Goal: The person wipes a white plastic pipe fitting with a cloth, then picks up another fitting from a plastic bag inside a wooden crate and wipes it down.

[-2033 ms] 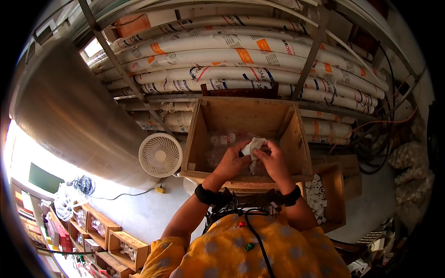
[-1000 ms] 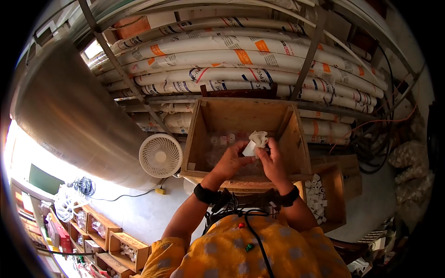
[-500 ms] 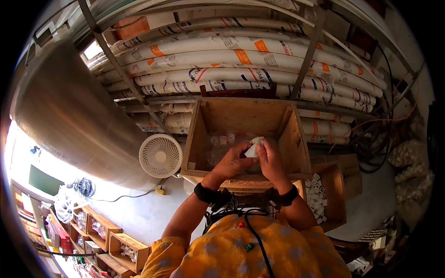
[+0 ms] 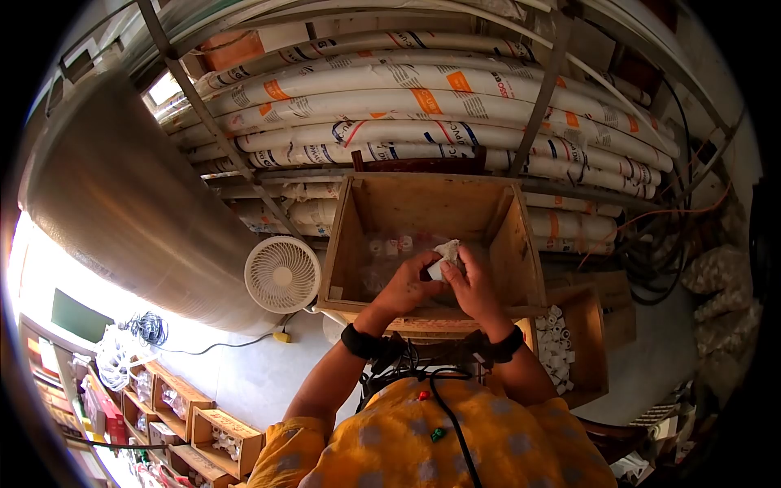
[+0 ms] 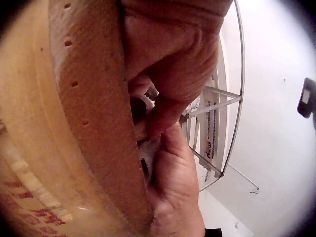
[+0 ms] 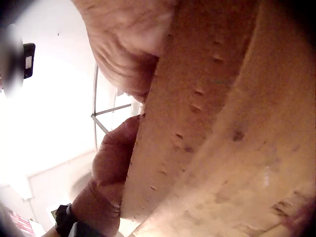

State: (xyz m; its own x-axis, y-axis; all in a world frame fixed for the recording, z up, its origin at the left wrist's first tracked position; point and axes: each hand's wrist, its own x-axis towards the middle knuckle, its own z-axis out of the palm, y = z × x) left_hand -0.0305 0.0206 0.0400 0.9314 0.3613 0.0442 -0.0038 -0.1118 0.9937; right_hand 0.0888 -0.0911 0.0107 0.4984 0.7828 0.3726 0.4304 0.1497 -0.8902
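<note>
Over the near part of a wooden box [image 4: 439,195], both hands meet around a small white plastic pipe fitting [image 4: 437,271]. My left hand [image 4: 407,286] grips the fitting with curled fingers. In the left wrist view a round hollow end [image 5: 139,107] shows beside the left fingers. A crumpled whitish cloth [image 4: 448,249] lies over the fitting's far side, and my right hand [image 4: 477,289] pinches it against the fitting. The box's near wall hides much of both hands in the wrist views. Clear plastic bags with white pieces [image 4: 390,248] lie inside the box.
A white fan [image 4: 282,275] stands left of the box. To the right, a lower wooden crate [image 4: 587,346] holds many white fittings. Long wrapped pipes [image 4: 390,102] lie on a metal rack behind. A large rolled sheet [image 4: 130,195] leans at left, above several small wooden bins [image 4: 224,439].
Both hands stay over the box. The fitting and cloth have turned between the fingers: they stood up higher a second ago and now sit lower, more covered by the hands.
</note>
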